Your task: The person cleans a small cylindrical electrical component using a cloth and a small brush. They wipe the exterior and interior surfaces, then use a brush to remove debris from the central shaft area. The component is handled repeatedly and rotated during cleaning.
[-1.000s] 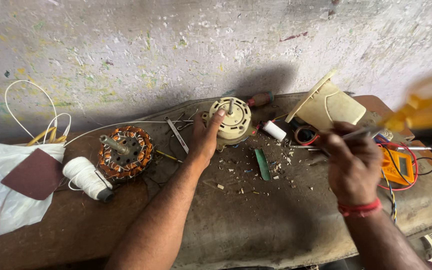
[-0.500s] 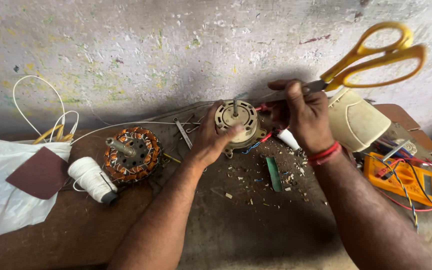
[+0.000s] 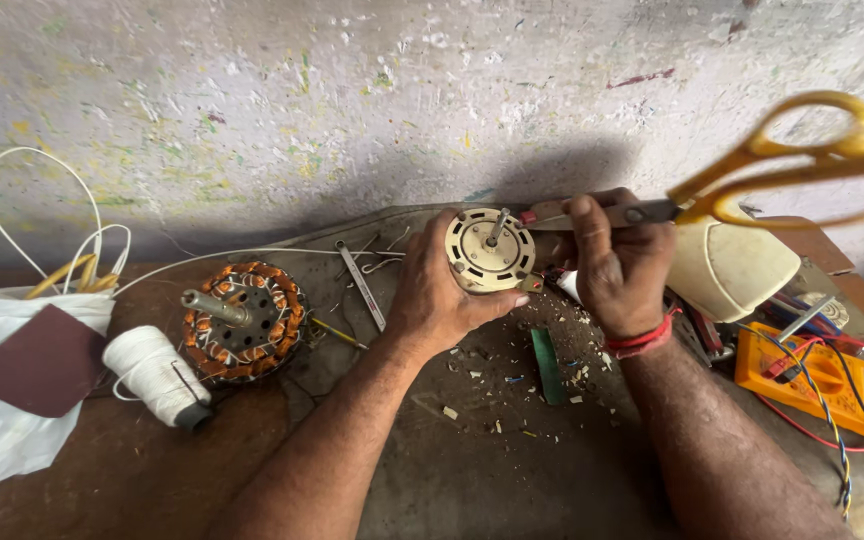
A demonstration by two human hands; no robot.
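The fingers (image 3: 430,262) of the left hand (image 3: 439,300) curl round the side of a round cream motor housing (image 3: 490,250), thumb pressed along its lower edge, holding it tilted just above the worktop (image 3: 472,470) at the centre of the frame. The fingers (image 3: 582,222) of the right hand (image 3: 620,268) are pinched shut on the blades of yellow-handled scissors (image 3: 782,175), the tips touching the housing's right rim beside its short shaft. A red band circles the right wrist. Below the hands lie pale chips and a green strip (image 3: 548,366). To the left sit a copper-wound stator (image 3: 242,320) and a white thread spool (image 3: 155,374); at the right edge, an orange multimeter (image 3: 820,380).
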